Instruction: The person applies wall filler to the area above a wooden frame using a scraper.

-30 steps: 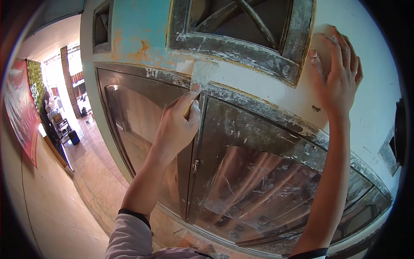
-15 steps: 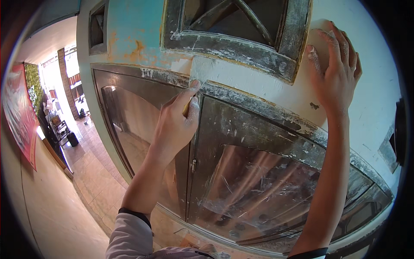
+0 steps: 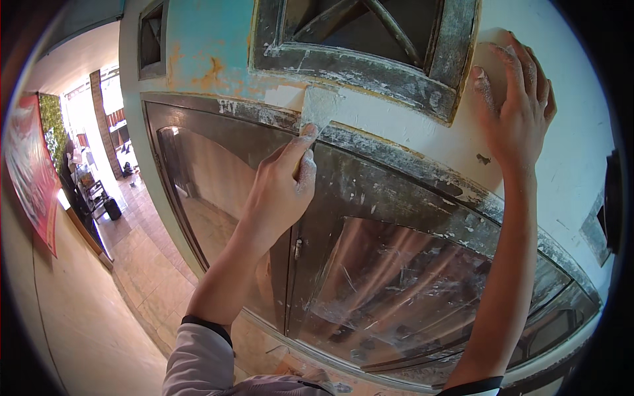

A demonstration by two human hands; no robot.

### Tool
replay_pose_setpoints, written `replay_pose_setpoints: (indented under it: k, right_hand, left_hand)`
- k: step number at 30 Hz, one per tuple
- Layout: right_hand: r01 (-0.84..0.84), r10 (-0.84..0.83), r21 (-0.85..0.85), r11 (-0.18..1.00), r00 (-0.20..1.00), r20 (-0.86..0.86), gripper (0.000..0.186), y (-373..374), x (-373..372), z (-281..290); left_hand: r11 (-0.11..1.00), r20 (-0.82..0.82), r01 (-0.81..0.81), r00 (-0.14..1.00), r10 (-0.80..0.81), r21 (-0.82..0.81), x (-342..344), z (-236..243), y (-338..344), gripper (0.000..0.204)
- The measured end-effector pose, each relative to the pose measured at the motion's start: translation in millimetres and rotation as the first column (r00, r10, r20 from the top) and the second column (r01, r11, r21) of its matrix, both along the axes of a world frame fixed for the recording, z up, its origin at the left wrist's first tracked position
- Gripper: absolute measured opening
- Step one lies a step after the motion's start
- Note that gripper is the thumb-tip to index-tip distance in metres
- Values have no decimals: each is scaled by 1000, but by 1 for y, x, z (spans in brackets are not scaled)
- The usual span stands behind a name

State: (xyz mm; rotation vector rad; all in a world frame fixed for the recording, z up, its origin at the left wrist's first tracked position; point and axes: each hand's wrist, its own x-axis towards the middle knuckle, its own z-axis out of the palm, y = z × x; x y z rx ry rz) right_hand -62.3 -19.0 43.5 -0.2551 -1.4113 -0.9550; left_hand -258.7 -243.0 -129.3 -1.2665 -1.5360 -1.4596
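Observation:
My left hand [image 3: 285,168] is closed round a putty knife, its thumb pressed on the flat blade [image 3: 321,105]. The pale, smeared blade lies against the white strip of wall [image 3: 389,117] between the vent frame and the door frame below. Most of the handle is hidden in my fingers. My right hand [image 3: 518,109] leans on the white wall to the right of the vent frame, palm down with fingers stretched upward. White dust coats the fingertips of both hands.
Above is a dark wooden vent frame [image 3: 356,66] with crossed bars. Below stand worn brown doors [image 3: 389,185] with glass panes, spotted with white. Turquoise, rust-stained wall [image 3: 205,49] lies at upper left. A tiled passage [image 3: 142,264] runs along the left, past a red banner [image 3: 32,171].
My left hand has slid slightly to the right along the wall strip with the putty knife. My right hand stays in nearly the same place.

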Motion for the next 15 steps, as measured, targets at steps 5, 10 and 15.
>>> replay_pose_setpoints:
  k: [5,10,15]
  right_hand:
    - [20,-20,-12,1000,1000,-3,43,4,0,-1]
    - [22,-22,-21,1000,1000,6,43,2,1,-2]
    - [-5,5,-17,1000,1000,-12,40,0,-2,-3]
  left_hand:
    - [1000,1,-16,1000,16,2,0,2,3,41]
    - [1000,12,21,1000,-21,15,1,4,1,38]
    - [999,104,31,994,-27,-33,12,5,-3,35]
